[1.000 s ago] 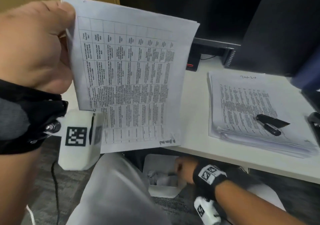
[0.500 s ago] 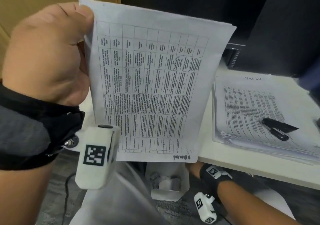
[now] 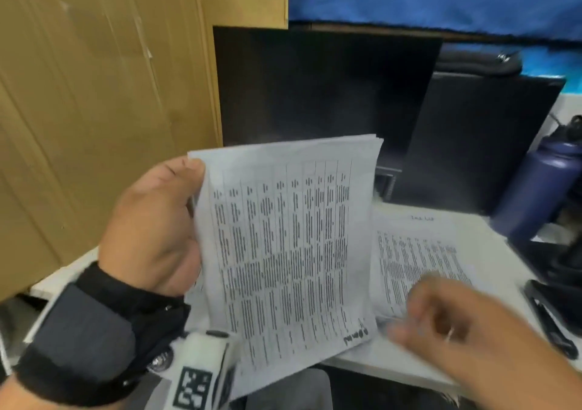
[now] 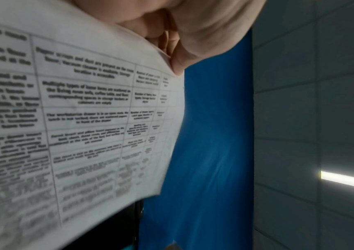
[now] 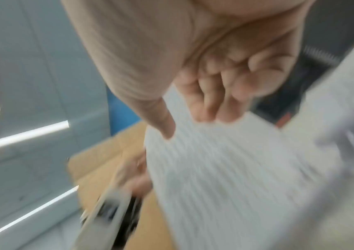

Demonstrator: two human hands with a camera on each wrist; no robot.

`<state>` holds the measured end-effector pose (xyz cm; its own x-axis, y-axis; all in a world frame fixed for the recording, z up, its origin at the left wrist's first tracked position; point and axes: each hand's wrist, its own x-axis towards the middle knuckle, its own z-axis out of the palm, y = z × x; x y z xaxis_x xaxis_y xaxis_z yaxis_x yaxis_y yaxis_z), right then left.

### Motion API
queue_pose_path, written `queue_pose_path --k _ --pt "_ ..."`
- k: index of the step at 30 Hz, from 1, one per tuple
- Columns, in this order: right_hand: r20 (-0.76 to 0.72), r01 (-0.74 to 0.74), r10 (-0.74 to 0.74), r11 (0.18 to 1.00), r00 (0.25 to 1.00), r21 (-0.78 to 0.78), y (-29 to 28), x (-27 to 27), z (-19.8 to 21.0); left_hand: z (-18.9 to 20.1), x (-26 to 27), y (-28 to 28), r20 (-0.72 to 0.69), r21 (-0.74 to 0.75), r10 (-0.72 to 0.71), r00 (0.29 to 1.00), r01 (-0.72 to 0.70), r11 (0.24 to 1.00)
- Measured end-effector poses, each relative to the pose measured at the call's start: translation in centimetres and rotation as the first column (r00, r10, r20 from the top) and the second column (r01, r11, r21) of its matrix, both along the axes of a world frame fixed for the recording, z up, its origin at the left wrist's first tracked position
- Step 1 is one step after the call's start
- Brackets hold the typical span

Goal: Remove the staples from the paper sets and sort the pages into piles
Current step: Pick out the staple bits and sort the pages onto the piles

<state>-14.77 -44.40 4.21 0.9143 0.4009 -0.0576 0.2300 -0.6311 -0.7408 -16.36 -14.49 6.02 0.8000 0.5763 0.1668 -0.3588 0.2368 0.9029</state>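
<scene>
The left hand point(image 3: 151, 230) holds a paper set point(image 3: 289, 252) upright above the near left part of the bench point(image 3: 491, 230). Its grip is closed on the set's left edge, thumb on the front of the top sheet, the other fingers behind. The set is a few sheets thick, printed with a table of small text, and has a handwritten mark near its lower right corner. In the left wrist view the thumb point(image 4: 178, 62) presses the paper set point(image 4: 90, 118) at its upper edge.

The right hand point(image 3: 466, 334) is in the air to the right of the set's lower corner, over the near edge of the bench. It is smeared by motion. In the right wrist view the fingers point(image 5: 218, 94) look loosely curled with nothing between them, so the grip seems empty, though the blur makes this uncertain.

A pile of pages point(image 3: 419, 258) lies flat on the bench to the right of the held set, its top sheet printed with a similar table. A black staple remover point(image 3: 548, 318) lies at the right, near the pile's right side. A dark monitor point(image 3: 324, 88) stands at the far side, and a dark blue bottle point(image 3: 535, 195) stands at the far right. Brown cardboard point(image 3: 94, 110) fills the left.
</scene>
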Motion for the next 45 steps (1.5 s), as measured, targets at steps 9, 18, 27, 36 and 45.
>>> queue_pose_path --k 9,18,27,36,45 --pt "-0.044 0.091 -0.08 0.852 0.996 0.516 -0.4 4.3 -3.3 0.4 0.4 -4.6 -0.008 -0.164 -0.274 0.962 0.27 0.949" --pt "0.028 0.124 -0.189 0.738 0.982 0.664 -1.5 5.5 -2.4 2.2 0.0 -7.1 0.074 -0.121 -0.417 0.906 0.423 0.898" --pt "0.002 0.048 -0.075 0.658 0.997 0.751 -3.0 6.5 -2.4 3.8 0.0 -8.0 0.057 0.019 -0.467 0.882 0.467 0.884" --pt "0.228 -0.192 0.035 0.667 0.973 0.72 -1.1 6.5 1.0 6.4 0.1 -6.7 0.212 0.156 -0.255 0.943 0.225 0.962" --pt "0.323 0.011 -0.389 0.653 0.863 0.757 -2.1 9.9 1.9 -0.7 4.2 -8.3 -0.123 0.43 -0.219 0.968 0.251 0.867"
